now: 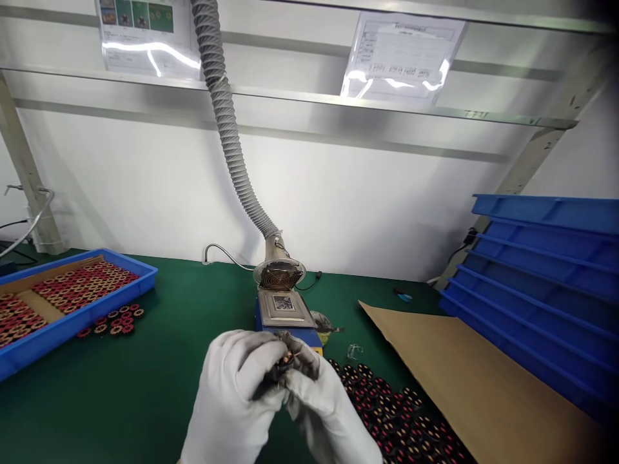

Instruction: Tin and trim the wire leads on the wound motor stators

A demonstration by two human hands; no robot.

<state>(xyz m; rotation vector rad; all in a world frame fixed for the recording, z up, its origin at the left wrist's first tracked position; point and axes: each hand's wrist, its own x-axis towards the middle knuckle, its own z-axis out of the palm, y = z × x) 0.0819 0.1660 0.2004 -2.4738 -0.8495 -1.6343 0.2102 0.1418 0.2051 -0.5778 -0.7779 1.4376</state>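
Note:
My left hand (235,386) and my right hand (319,393), both in white gloves with dirty fingertips, meet at the lower middle. Between their closed fingers is a small black part with copper-coloured windings (287,358), like a little motor coil. Most of it is hidden by the fingers. Just beyond the hands stands a blue box-shaped device with a metal top plate (285,310). On its far side a round metal hood (279,274) joins a grey ribbed hose (227,122). Many black round parts with red or copper centres (387,412) lie loose to the right of my right hand.
At the left, a blue tray (149,278) holds rows of red and copper round parts; several more (118,320) lie beside it. A brown cardboard sheet (464,367) and stacked blue trays (536,277) occupy the right. Green matting (193,296) covers the bench.

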